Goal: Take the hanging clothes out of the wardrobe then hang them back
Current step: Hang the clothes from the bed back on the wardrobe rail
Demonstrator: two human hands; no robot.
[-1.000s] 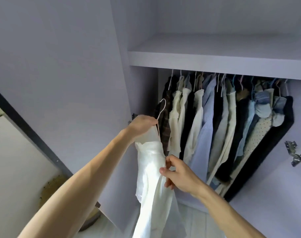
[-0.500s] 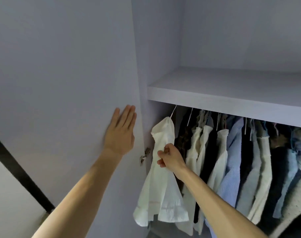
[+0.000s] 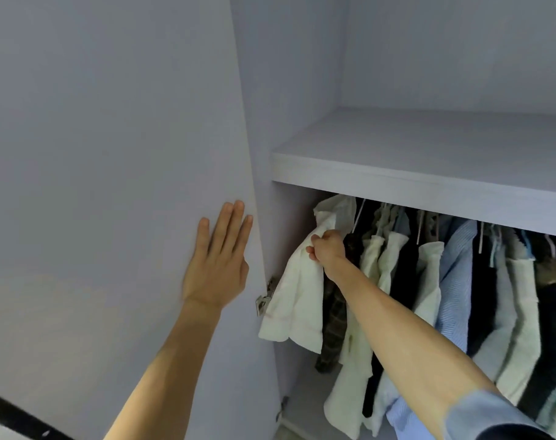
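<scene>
Under the shelf (image 3: 413,182), at the left end of the row of hanging clothes (image 3: 454,281), our right hand (image 3: 327,250) has its grip closed on the upper part of the white shirt (image 3: 297,293), fingers curled into the cloth. That shirt sits just beside the wardrobe's left wall; we cannot tell whether its hanger is on the rail. Our left hand (image 3: 221,258), its grip open and fingers straight, lies flat against the wardrobe door (image 3: 111,154), near the hinge (image 3: 264,301).
</scene>
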